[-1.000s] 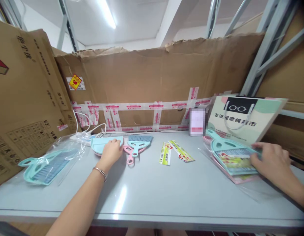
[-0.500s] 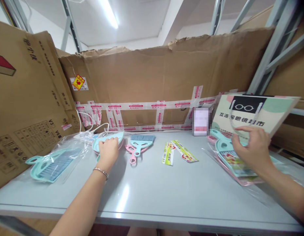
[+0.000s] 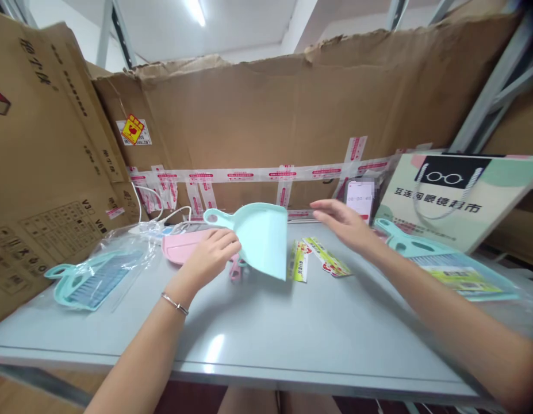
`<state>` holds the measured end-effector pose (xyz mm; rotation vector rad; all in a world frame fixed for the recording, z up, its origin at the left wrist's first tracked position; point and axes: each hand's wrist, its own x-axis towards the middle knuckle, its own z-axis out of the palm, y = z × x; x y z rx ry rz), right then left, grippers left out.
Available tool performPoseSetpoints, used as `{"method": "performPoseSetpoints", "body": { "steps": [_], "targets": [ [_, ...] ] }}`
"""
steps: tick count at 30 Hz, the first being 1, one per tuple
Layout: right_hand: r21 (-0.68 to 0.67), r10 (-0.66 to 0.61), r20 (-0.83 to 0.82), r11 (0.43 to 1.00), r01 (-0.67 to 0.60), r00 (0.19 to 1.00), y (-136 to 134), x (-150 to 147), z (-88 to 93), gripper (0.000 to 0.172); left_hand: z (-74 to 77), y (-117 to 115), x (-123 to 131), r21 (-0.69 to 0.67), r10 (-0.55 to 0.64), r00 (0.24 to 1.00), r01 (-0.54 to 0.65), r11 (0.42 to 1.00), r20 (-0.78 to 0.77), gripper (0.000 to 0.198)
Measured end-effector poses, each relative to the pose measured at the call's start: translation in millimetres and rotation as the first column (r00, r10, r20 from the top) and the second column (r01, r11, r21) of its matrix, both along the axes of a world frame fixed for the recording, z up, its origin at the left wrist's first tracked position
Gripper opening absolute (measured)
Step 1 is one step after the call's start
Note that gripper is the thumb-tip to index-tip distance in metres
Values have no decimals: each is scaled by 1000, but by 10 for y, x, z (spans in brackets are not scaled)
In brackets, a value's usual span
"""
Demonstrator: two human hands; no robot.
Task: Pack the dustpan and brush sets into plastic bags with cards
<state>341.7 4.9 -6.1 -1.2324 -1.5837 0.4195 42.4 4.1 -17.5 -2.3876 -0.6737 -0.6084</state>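
Note:
A mint-green dustpan [image 3: 264, 238] is tilted up above the table, its handle pointing left. My left hand [image 3: 214, 253] is closed on the pan's near left edge, fingertips hidden behind it. A pink dustpan [image 3: 180, 246] lies on the table behind that wrist. Below the raised pan shows the handle of a pink brush [image 3: 235, 268]; the rest of it is covered. My right hand [image 3: 341, 225] hovers right of the pan with fingers stretched and nothing in them. Under it lie two printed cards [image 3: 299, 261].
At left, a bagged mint dustpan-and-brush set [image 3: 91, 282] lies by a carton [image 3: 46, 167]. Another bagged set [image 3: 456, 270] lies at right before a paper bag [image 3: 447, 201]. A phone [image 3: 361, 198] leans against the taped cardboard wall [image 3: 257, 121].
My left hand has lifted the mint dustpan off the pink one and brought it rightward. My right hand has moved left, away from the bagged set. The view has shifted slightly.

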Motion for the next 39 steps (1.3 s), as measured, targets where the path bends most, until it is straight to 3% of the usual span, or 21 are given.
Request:
{"method": "performPoseSetpoints", "body": {
  "steps": [3,6,8,9,11,12,14,16,17,19,21,22,24,26,28,30,32,34,37,39],
  "targets": [
    [-194,124,-111,970,-144,986,136,-146,-107,50,19,-44,32,17,-128,992,128,992,-18,24],
    [-368,291,-262,851,-374,920,155,-217,-165,46,26,-36,19,29,-202,978,201,979,47,19],
    [-368,337,-395,795,-483,855,125,-254,-199,40,12,-2,7,6,-174,953,178,984,247,22],
    [-331,316,-457,807,-489,831,106,-280,-216,41,-1,18,10,-37,-125,910,152,988,396,25],
    [-249,222,-566,872,-421,794,68,-358,-245,46,-33,52,43,-232,34,735,170,958,677,33],
    [-223,176,-606,898,-379,776,53,-408,-254,48,-47,65,74,-366,140,636,238,900,759,37],
    [-199,116,-651,928,-316,750,38,-518,-255,50,-50,89,152,-577,345,503,434,692,792,42],
    [-195,103,-664,932,-304,740,50,-612,-242,51,-4,132,221,-664,476,465,566,488,746,44],
    [-185,124,-664,928,-322,737,68,-643,-237,51,40,167,241,-668,510,445,596,445,736,44],
    [-127,205,-665,916,-379,719,128,-660,-248,52,150,265,234,-628,530,369,617,475,763,40],
    [-56,262,-647,920,-387,716,208,-625,-296,53,253,377,166,-534,508,240,617,577,827,38],
    [-34,268,-602,933,-359,753,250,-598,-332,52,286,426,117,-473,484,164,616,630,859,38],
    [-19,263,-368,957,-290,892,332,-557,-404,43,309,483,15,-379,445,51,615,691,894,38],
    [16,302,67,952,-304,951,409,-570,-442,26,289,480,-60,-359,441,19,613,704,897,37],
    [22,342,450,919,-394,825,492,-661,-425,19,264,438,-90,-368,454,15,608,703,891,35],
    [-24,376,648,879,-476,662,588,-822,-367,26,256,395,-84,-351,453,-19,604,715,891,35],
    [-92,415,729,847,-523,544,690,-1015,-307,33,259,379,-68,-329,447,-53,602,728,893,36],
    [-128,428,772,829,-545,470,784,-1203,-275,26,260,389,-60,-327,439,-52,591,737,897,37],
    [-118,405,797,832,-542,447,882,-1414,-291,3,244,423,-70,-353,432,-17,548,758,902,35],
    [-116,396,817,824,-554,419,912,-1486,-307,8,233,438,-85,-364,426,5,528,767,905,32]
  ]
}}
